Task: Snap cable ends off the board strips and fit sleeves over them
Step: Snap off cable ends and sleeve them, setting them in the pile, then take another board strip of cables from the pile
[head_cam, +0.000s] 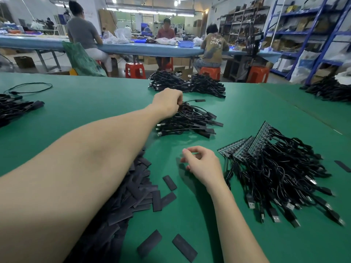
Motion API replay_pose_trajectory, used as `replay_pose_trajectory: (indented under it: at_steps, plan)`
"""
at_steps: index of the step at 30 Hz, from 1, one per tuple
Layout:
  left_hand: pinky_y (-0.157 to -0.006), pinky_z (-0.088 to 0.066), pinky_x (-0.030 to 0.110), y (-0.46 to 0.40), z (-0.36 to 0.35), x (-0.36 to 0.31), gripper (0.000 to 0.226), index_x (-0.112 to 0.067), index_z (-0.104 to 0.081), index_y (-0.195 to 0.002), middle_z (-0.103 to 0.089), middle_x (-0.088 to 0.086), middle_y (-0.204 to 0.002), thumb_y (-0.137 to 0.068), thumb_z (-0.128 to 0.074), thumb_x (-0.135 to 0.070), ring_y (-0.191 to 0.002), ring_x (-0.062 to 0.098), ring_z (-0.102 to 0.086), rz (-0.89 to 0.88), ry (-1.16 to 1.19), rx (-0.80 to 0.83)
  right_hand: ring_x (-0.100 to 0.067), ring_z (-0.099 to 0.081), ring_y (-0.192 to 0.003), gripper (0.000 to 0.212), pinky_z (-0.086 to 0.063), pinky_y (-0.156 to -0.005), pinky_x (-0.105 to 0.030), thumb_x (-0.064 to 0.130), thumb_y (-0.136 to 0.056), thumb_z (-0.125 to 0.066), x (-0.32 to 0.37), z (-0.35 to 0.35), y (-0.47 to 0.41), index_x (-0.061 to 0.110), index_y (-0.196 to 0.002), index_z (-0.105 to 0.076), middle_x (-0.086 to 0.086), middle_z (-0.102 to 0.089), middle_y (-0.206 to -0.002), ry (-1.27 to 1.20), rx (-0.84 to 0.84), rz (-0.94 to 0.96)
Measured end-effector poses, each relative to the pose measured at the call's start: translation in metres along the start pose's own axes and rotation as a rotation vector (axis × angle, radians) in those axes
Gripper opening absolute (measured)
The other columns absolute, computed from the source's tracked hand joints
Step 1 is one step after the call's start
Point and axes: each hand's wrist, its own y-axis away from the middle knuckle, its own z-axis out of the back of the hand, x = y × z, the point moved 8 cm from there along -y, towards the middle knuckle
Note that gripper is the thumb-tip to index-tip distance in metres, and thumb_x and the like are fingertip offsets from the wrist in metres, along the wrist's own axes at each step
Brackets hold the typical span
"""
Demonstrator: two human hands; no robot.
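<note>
Your left hand [167, 103] reaches far across the green surface [95, 103] to the middle heap of sleeved cables [188, 120], fingers curled down into its top edge. The grip looks closed on a cable there, though the fingertips are hidden, so what exactly they pinch cannot be told. It reads as laying a finished piece on the heap. Set it down with its sleeved end pointing the same way as the others, toward the right, so the pile stays countable and the cords do not tangle.

Your right hand [202, 164] hovers low over the surface, between the loose sleeves [133, 190] at your left and the board strips [252, 145] with their cable bundle [281, 175] at your right. Its fingers are loosely bent and hold nothing. It probably goes to the strips next; take one cable end close to the board edge and bend it cleanly, not by the cord.

The left arm is nearly straight and crosses above the sleeve pile; lift it clear on the way back so you do not scatter the sleeves. A farther cable heap [188, 84] lies beyond.
</note>
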Motion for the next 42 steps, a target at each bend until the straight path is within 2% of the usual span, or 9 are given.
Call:
replay_pose_trajectory:
  at_steps: [10,14,20,26,30,32,34,36,42]
  plan:
    - [-0.103,-0.041,0.040,0.015,-0.036,-0.006,0.029,-0.022,-0.062,-0.123,-0.065,0.002,-0.126,-0.094,-0.057,-0.023,-0.120,0.027,-0.056,-0.037,-0.016,0.111,-0.014,-0.071,-0.084,0.020,-0.057,-0.089,-0.041,0.046,-0.085,-0.059,0.003,0.000,0.000,0.031,-0.083,-0.073,0.020,-0.074,-0.078,0.008,0.026,-0.027]
    - [-0.102,-0.043,0.043,0.030,-0.033,-0.039,0.026,-0.020,-0.064,-0.116,-0.065,0.003,-0.122,-0.091,-0.059,-0.022,-0.118,0.027,-0.054,-0.144,0.043,0.086,-0.013,-0.072,-0.073,0.015,-0.059,-0.085,-0.038,0.035,-0.086,-0.062,0.006,0.005,0.005,0.026,-0.082,-0.073,0.011,-0.075,-0.075,-0.095,0.019,-0.017]
    - [-0.091,-0.050,0.027,0.045,-0.056,-0.115,0.016,-0.014,-0.074,-0.104,-0.073,0.003,-0.108,-0.090,-0.067,-0.019,-0.101,0.018,-0.066,-0.085,0.458,0.265,-0.017,-0.068,-0.056,0.015,-0.057,-0.059,-0.032,0.019,-0.089,-0.064,0.007,0.041,0.013,0.008,-0.082,-0.072,-0.004,-0.075,-0.072,-0.265,-0.037,-0.055]
    - [-0.084,-0.058,0.037,0.053,-0.092,-0.179,0.024,-0.004,-0.071,-0.106,-0.075,0.013,-0.104,-0.093,-0.065,-0.024,-0.079,0.020,-0.063,0.051,0.754,0.582,-0.010,-0.065,-0.051,0.012,-0.051,-0.048,-0.021,0.009,-0.093,-0.060,0.004,0.093,0.019,0.004,-0.092,-0.070,-0.004,-0.073,-0.071,-0.138,0.106,-0.135]
    - [-0.049,-0.044,0.025,0.058,-0.109,-0.195,0.020,-0.008,-0.063,-0.079,-0.057,0.007,-0.066,-0.092,-0.068,-0.022,-0.052,0.017,-0.047,0.167,0.874,0.605,-0.015,-0.070,-0.061,0.015,-0.059,-0.060,-0.028,0.019,-0.087,-0.065,-0.010,0.147,0.023,0.010,-0.081,-0.076,-0.007,-0.076,-0.074,0.123,-0.065,-0.235]
    - [-0.050,-0.047,0.023,0.062,-0.120,-0.194,0.008,-0.008,-0.069,-0.090,-0.059,0.003,-0.068,-0.092,-0.070,-0.016,-0.052,0.013,-0.050,0.243,0.977,0.610,-0.016,-0.074,-0.073,0.012,-0.062,-0.077,-0.036,0.023,-0.081,-0.066,-0.014,0.174,0.026,0.019,-0.083,-0.076,-0.004,-0.077,-0.076,0.167,-0.217,-0.247]
    - [-0.055,-0.055,0.020,0.064,-0.127,-0.190,0.022,-0.005,-0.069,-0.112,-0.062,0.004,-0.091,-0.092,-0.072,-0.014,-0.060,0.011,-0.055,0.305,1.080,0.583,-0.018,-0.074,-0.083,0.012,-0.060,-0.085,-0.039,0.027,-0.082,-0.065,-0.016,0.191,0.030,0.025,-0.087,-0.075,0.000,-0.077,-0.080,0.119,-0.353,-0.231]
    - [-0.061,-0.060,0.021,0.066,-0.128,-0.187,0.017,-0.010,-0.069,-0.108,-0.061,0.005,-0.107,-0.093,-0.071,-0.015,-0.065,0.011,-0.058,0.347,1.175,0.563,-0.020,-0.070,-0.091,0.014,-0.057,-0.084,-0.034,0.031,-0.083,-0.065,-0.016,0.202,0.037,0.028,-0.092,-0.076,0.003,-0.076,-0.090,0.139,-0.465,-0.215]
    - [-0.065,-0.057,0.018,0.075,-0.114,-0.174,0.005,-0.014,-0.071,-0.099,-0.065,0.003,-0.107,-0.094,-0.070,-0.014,-0.069,0.010,-0.066,0.377,1.417,0.652,-0.018,-0.064,-0.091,0.016,-0.047,-0.075,-0.028,0.028,-0.087,-0.062,-0.013,0.214,0.048,0.028,-0.097,-0.075,0.010,-0.073,-0.095,0.121,-0.626,-0.187]
